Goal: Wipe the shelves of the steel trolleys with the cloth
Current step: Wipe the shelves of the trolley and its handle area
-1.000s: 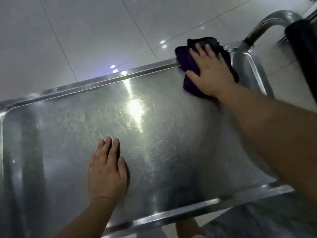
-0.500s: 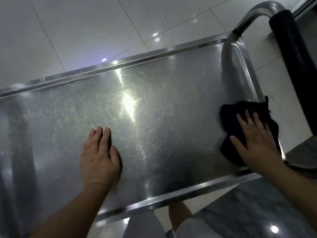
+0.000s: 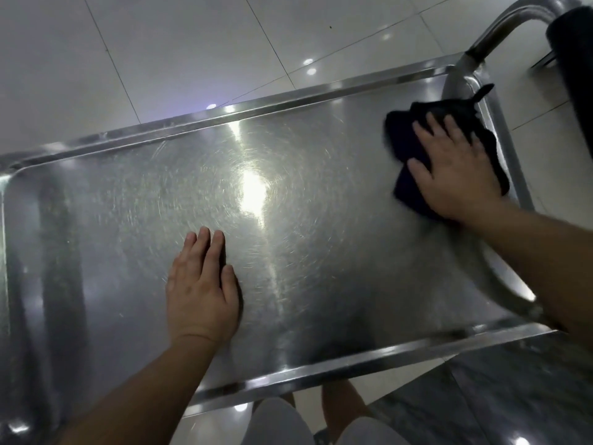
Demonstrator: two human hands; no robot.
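1. The cloth [image 3: 417, 136] is pressed flat under the right hand [image 3: 455, 175], fingers straight and slightly spread, thumb stuck out toward 9 o'clock. Nothing is pinched or curled around, the palm is just laid on top.
2. The cloth is dark, bunched up, and is seen poking out around the hand at 12, 9 and 3 o'clock, with a little pointed tail sticking up at about 1 o'clock.
3. It's parked in the shelf [image 3: 321, 268]'s far right corner, right up against the raised rim there. Whether the rim is actually touched can't be told.
4. The left hand [image 3: 202, 290] is laid palm down on the bare steel, fingers straight and held close together, pointing to 12 o'clock. Nothing is held by it. It's well apart from the cloth, off toward 8 o'clock of it.
5. A bright light glare is reflected between the two hands, with swirly scratch marks ringed around it.
6. The handle [image 3: 510, 24] is curved up from the corner at 1 o'clock of the cloth, with a black sleeve on its far end.
7. Pale floor [image 3: 160, 59] tiles are seen past the far rim, and darker marbled ones at 5 o'clock, near the knees.
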